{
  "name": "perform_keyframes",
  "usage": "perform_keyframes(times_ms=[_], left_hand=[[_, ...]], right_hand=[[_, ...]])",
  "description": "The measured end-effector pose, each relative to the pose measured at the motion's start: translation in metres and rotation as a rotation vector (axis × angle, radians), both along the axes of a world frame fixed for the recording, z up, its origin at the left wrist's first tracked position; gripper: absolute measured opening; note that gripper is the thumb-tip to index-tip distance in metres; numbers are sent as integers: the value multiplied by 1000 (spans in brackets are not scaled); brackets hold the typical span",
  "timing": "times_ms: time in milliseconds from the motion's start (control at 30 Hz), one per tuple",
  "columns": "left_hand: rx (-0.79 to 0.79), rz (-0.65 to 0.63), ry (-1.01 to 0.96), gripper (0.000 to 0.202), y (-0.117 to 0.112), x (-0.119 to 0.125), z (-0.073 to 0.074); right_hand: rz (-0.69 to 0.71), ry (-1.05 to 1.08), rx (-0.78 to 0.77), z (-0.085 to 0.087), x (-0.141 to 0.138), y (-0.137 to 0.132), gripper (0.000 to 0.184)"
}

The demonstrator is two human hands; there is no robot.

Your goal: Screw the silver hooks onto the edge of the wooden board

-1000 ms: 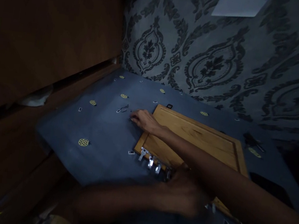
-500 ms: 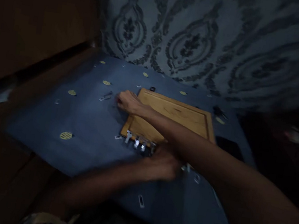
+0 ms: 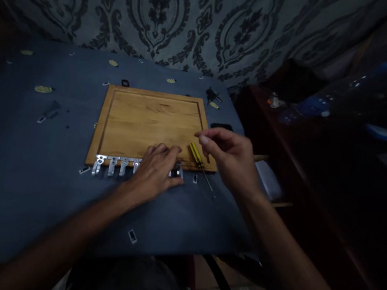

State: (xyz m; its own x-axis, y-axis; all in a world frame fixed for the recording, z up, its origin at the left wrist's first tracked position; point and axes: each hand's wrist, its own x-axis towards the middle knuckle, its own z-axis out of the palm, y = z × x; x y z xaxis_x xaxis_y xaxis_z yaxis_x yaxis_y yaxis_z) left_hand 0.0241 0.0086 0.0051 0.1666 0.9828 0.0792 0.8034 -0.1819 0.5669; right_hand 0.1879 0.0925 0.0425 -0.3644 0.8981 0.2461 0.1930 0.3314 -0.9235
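Just on the near side of the right thumb and index finger, a yellow-and-black screwdriver (image 3: 195, 154) is lying across the near right edge of a wooden board (image 3: 145, 126). Its long axis is slanting from the far left to the near right: the handle is resting on the board, while the shaft is pointing off the edge, away from the left fingers. The right hand (image 3: 232, 160) is hovering slightly nearer to the handle than the left, seemingly without touching it; its thumb and index tips are nearly meeting, and whether they are pinching anything small is impossible to tell.

Close on the other side of the handle, the left hand (image 3: 154, 170) is resting over the board's near edge, fingers spreading on the wood and thumb standing apart beside a metal hook (image 3: 177, 170); any grip underneath is hidden. Left of those fingers, more metal hooks (image 3: 111, 166) are lining the edge. Farther left, the pineapple-print tablecloth (image 3: 26, 179) is offering wider room than the right side, where a dark flat object (image 3: 222, 126) is lying just past the right knuckles and a plastic bottle (image 3: 312, 106) is leaning well beyond.
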Motion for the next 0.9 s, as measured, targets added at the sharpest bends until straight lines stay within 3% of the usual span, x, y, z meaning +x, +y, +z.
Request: perform_keyframes(times_ms=[100, 267, 467, 667, 900], left_hand=[[17, 13, -5, 51, 0, 0, -1], [10, 29, -9, 60, -1, 2, -3], [-6, 64, 6, 63, -2, 3, -2], [-26, 61, 23, 67, -1, 6, -1], [3, 46, 46, 67, -2, 5, -2]], right_hand=[[-62, 29, -107, -20, 14, -8, 25], [-14, 11, -147, -31, 14, -17, 22], [1, -114, 49, -42, 16, -22, 9], [-10, -223, 147, -47, 22, -22, 5], [143, -301, 294, -51, 24, -20, 7]])
